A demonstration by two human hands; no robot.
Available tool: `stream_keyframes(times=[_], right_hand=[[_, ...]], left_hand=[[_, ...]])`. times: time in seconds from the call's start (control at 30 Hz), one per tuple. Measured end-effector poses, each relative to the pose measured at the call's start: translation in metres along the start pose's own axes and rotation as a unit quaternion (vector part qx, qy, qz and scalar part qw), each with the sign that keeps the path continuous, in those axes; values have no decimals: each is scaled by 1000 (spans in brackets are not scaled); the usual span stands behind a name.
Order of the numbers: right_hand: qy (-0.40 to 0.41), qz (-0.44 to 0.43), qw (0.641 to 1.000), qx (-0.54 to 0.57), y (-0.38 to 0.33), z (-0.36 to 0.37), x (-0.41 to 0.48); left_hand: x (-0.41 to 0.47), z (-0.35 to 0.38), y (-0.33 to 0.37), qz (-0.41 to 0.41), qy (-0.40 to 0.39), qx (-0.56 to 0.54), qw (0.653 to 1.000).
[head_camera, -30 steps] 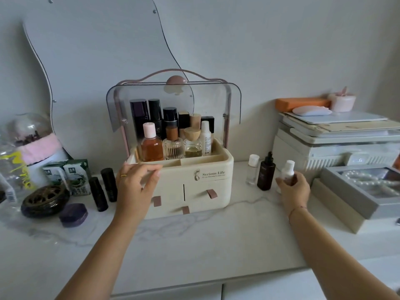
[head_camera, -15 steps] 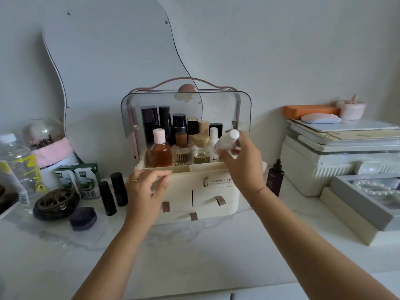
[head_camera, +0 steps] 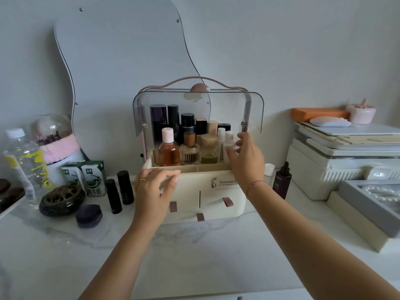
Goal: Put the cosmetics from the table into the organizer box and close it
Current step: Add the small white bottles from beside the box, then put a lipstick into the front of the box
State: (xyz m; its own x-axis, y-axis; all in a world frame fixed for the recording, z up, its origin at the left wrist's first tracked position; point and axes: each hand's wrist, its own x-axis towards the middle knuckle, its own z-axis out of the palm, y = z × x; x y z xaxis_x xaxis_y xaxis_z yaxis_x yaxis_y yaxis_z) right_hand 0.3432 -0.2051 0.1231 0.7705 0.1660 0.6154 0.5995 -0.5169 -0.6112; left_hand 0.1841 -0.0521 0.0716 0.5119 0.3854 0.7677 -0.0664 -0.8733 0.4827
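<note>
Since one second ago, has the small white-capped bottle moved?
Yes: from the table beside the dark dropper bottle leftward into the organizer box, where the right hand holds it.

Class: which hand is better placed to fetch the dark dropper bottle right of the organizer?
Right hand, probably: it is nearer the dropper bottle; the left hand rests at the left of the organizer.

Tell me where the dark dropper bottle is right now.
In the head view, the dark dropper bottle stands on the table just right of the organizer box, beside a small white-capped bottle.
</note>
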Motion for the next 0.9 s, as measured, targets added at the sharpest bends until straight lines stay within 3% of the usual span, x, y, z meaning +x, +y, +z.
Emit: stream_keyframes(times=[0.13,0.37,0.53,0.6,0.67,0.73,0.8,0.9], right_hand=[[57,-50,996,-41,0,4,-3],[51,-36,997,-36,-1,1,-19],[43,-144,989,-16,-7,9,-65],[33,-186,982,-9,-7,15,-80],[38,-206,978,-12,-4,18,-87],[39,-217,975,-29,1,21,-91],[43,-219,974,-44,5,27,-95],[68,-210,974,-51,5,36,-100]], left_hand=[[0,0,-1,1,4,-4,1000],[0,0,1,2,16,-11,1000],[2,-5,4,-9,-2,-27,1000],[3,-15,-5,-14,40,-32,999],[3,-29,-26,-64,139,-7,988],[1,-41,-54,-164,180,-6,970],[0,-47,-79,-246,134,-19,960],[-1,-45,-104,-290,37,25,956]])
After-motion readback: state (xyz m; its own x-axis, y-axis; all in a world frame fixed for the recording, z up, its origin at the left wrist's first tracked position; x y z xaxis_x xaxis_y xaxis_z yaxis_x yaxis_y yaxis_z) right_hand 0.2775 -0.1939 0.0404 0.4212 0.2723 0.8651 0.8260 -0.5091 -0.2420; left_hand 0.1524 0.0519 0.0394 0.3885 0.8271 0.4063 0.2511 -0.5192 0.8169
